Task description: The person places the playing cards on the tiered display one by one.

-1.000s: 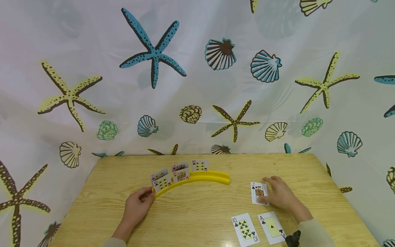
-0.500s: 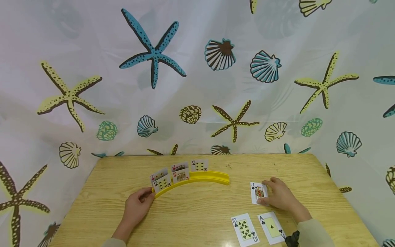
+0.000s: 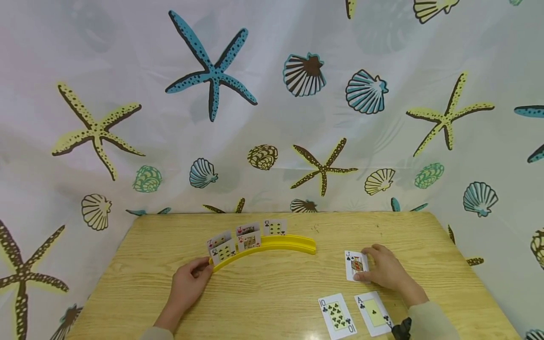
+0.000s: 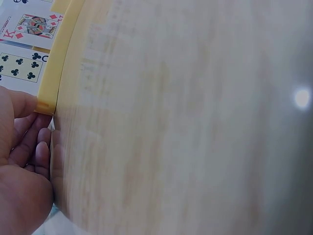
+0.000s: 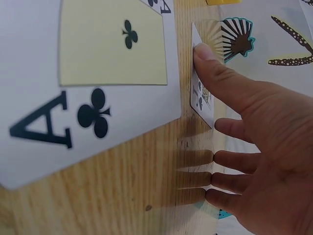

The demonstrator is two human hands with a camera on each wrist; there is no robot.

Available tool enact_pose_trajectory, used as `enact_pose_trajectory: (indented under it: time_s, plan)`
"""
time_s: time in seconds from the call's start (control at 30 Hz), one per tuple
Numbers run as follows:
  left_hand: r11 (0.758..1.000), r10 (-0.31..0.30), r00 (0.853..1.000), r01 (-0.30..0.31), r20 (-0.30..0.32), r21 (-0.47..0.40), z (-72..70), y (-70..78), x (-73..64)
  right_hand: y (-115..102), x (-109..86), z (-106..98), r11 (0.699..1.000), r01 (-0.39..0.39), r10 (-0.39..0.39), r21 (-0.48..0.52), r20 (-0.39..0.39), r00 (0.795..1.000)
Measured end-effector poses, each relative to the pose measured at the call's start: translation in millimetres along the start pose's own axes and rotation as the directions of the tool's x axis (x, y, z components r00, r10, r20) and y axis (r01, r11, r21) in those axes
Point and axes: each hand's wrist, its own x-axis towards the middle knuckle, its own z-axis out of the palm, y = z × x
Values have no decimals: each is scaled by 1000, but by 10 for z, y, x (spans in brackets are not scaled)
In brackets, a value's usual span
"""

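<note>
My left hand (image 3: pixel 190 284) grips the near left end of a curved yellow card holder (image 3: pixel 293 245); in the left wrist view the thumb and fingers meet at that end of the rail (image 4: pixel 49 93). Several playing cards stand in it, among them a king of diamonds (image 3: pixel 249 241). On the right, a jack of clubs (image 3: pixel 353 265) lies face up on the wooden table (image 3: pixel 263 302). My right hand (image 3: pixel 386 268) spans its right side, thumb on the face near the lower edge, index finger at the upper corner. The right wrist view shows the other fingertips (image 5: pixel 220 159) against the tabletop.
A ten of clubs (image 3: pixel 337 316) and an ace of clubs (image 3: pixel 375 313) lie face up in front of the jack, close to my right forearm. A curtain (image 3: pixel 272 123) printed with starfish and shells hangs behind the table and along its sides.
Since a second ago, my right index finger has drawn in to the jack's upper corner, and the thumb has moved slightly along its lower edge. My left hand and the holder stay put.
</note>
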Motion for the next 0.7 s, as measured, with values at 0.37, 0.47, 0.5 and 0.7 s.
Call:
enact_pose_trajectory:
  time_s: [0.37, 0.47, 0.5, 0.7]
  plan:
    - [1000, -7, 1000, 7, -3, -5, -5, 15, -7, -26, 2, -4, 999, -50, 50, 10, 12, 999]
    - [1000, -2, 1000, 2, -8, -3, -7, 18, -5, -39, 2, -9, 998, -61, 60, 18, 9, 998]
    - [1000, -1, 1000, 1, -10, -3, -8, 20, -5, -43, 4, -9, 998, -63, 63, 23, 8, 998]
    - [1000, -3, 1000, 3, -11, 1, -9, 29, -14, -51, 25, 10, 994, -86, 87, 71, -2, 996]
